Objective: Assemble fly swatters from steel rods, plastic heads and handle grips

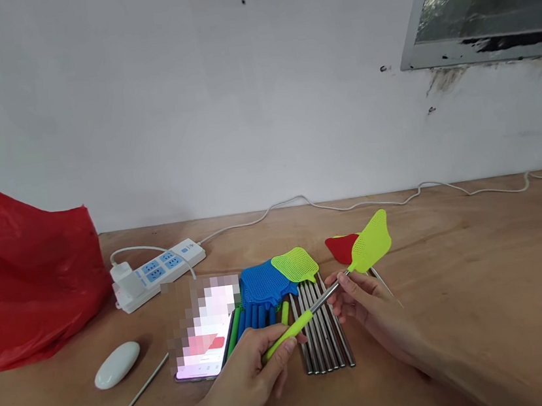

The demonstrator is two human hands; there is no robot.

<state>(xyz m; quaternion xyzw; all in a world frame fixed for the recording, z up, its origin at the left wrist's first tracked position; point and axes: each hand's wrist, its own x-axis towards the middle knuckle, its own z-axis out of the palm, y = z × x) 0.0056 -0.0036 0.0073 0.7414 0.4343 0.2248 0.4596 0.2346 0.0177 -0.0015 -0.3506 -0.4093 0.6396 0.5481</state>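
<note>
A yellow-green fly swatter (371, 243) with a metal rod is held aslant above the table. My left hand (256, 369) is closed round its yellow-green grip, and my right hand (362, 300) pinches the rod just below the perforated head. Beneath them lie several loose metal rods (317, 335) side by side. Blue swatter heads (264, 283) and another yellow-green head (296, 264) rest behind the rods. Blue grips (252, 316) and a green grip (233, 333) lie left of the rods, partly hidden by my left hand. A red swatter head (340, 248) lies behind the held one.
A phone (208, 332) with a lit, blurred screen lies left of the grips. Farther left are a white power strip (161, 272) with a plugged-in charger, a white mouse (118, 365) and a red plastic bag (28, 279). A white cable (364, 203) runs along the wall.
</note>
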